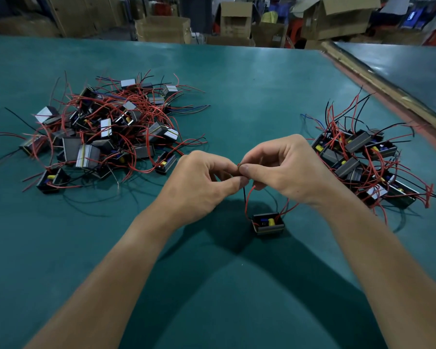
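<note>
A small black module (267,224) with a yellow part inside sits on the green table (237,96), just below my hands. Red and black wires (248,200) rise from it to my fingertips. My left hand (199,185) and my right hand (285,170) meet above the module, and both pinch the wire ends between thumb and fingers where the tips touch. The wire ends themselves are mostly hidden by my fingers.
A big tangled heap of the same modules with red and black wires (103,132) lies at the left. A smaller pile (363,157) lies at the right, close to my right wrist. A second table (400,71) adjoins at the far right. Cardboard boxes (337,18) stand beyond the table.
</note>
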The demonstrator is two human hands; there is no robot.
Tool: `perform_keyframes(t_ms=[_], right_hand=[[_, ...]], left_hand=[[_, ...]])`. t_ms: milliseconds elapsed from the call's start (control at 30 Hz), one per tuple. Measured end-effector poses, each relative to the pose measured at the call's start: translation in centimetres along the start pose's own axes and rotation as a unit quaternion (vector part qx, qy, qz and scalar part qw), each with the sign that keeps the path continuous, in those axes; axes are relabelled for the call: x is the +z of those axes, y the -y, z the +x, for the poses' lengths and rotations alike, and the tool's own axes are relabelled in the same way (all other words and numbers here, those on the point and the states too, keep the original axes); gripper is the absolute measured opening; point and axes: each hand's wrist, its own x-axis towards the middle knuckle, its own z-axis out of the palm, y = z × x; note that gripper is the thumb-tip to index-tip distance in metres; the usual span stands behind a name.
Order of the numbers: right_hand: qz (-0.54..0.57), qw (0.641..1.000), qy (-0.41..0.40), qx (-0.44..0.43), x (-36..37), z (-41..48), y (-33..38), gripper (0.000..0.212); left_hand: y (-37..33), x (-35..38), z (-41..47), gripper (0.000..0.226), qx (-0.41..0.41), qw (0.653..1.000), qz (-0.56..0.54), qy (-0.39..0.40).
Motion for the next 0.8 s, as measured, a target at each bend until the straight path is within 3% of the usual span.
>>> perform_keyframes(t_ms=[267,467,800], right_hand=[[0.010,1.000,0.012,-0.007,-0.12,-0.16,0.22,0.025],[0.006,1.000,0.016,-0.017,-0.25,-0.13,0.19,0.018],[-0.023,0.999,0.028,-0.023,-0.97,-0.33,0.09,0.027]], left_hand=[[-0.22,-0.05,0.08,0.017,-0.011,1.000,-0.011,-0.009],[-0.20,-0.23,0.10,0.010,-0.022,1.000,-0.004,-0.006],[-0.34,-0.62,0.21,0.009,-0.070,0.997,-0.029,-0.015]])
